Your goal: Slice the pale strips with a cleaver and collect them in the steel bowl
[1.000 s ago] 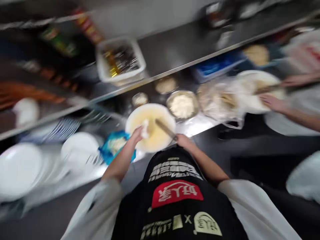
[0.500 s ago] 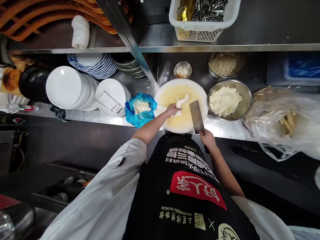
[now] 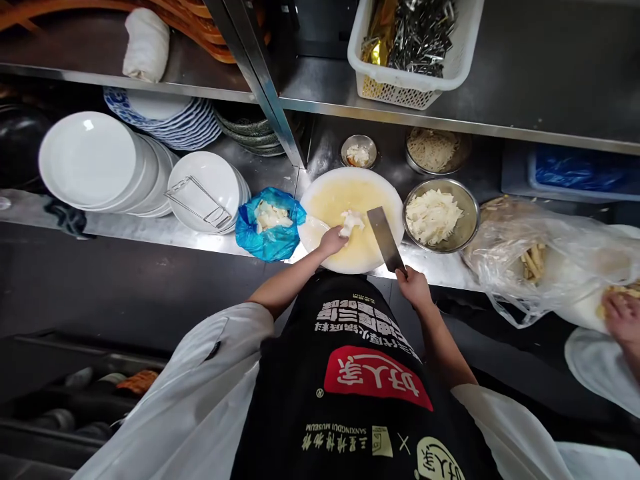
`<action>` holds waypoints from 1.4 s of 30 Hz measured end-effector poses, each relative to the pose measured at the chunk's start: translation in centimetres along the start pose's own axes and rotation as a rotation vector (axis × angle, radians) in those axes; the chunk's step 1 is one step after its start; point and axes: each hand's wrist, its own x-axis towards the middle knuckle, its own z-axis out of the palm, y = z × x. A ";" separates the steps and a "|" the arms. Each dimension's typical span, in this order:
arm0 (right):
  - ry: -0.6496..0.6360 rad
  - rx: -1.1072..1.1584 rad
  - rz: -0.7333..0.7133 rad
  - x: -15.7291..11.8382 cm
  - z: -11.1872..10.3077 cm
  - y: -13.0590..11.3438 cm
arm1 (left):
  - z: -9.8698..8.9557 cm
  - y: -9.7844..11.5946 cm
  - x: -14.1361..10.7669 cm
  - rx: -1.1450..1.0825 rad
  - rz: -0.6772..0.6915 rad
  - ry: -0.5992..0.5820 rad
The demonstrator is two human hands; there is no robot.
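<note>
My left hand (image 3: 333,241) is closed on a white, irregular piece of food (image 3: 352,223) whose kind I cannot make out. It is over the round, yellowish-white cutting board (image 3: 357,187). In my right hand (image 3: 413,285) is a cleaver (image 3: 385,239), gripped by the handle, its broad blade lying across the board's right part. A blue plastic bag (image 3: 247,230) with whitish pieces in it sits against the board's left side. To the right stands a steel bowl (image 3: 469,230) of pale sliced food (image 3: 433,216).
Behind the board are a small steel bowl (image 3: 373,153) and a bowl of shreds (image 3: 433,148). Plates (image 3: 200,183) with wire tongs (image 3: 203,205) stand left. A clear plastic bag (image 3: 565,257) lies right, near another person's hand (image 3: 623,313). A shelf edge (image 3: 475,127) overhangs the back.
The view has shifted and turned slightly. My left hand has drawn the white piece toward the board's near left. Another person's hand has come into view at the right edge.
</note>
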 end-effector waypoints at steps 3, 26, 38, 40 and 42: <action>-0.053 -0.086 -0.083 1.4 -0.6 -2.1 | -1.5 -0.8 -0.2 -0.044 0.004 -0.006; -0.120 -0.296 -0.079 1.8 0.1 -9.7 | -1.6 -2.6 -0.4 -0.063 -0.120 -0.020; -0.174 -0.157 -0.088 9.0 -0.2 -14.5 | -1.7 -2.7 -0.8 -0.174 -0.175 -0.058; -0.176 -0.149 -0.090 8.7 -0.3 -12.9 | -2.6 -2.1 -1.3 -0.371 -0.136 -0.095; -0.180 -0.129 -0.080 8.0 -0.4 -10.2 | -3.7 -1.0 -1.6 -0.568 -0.058 -0.180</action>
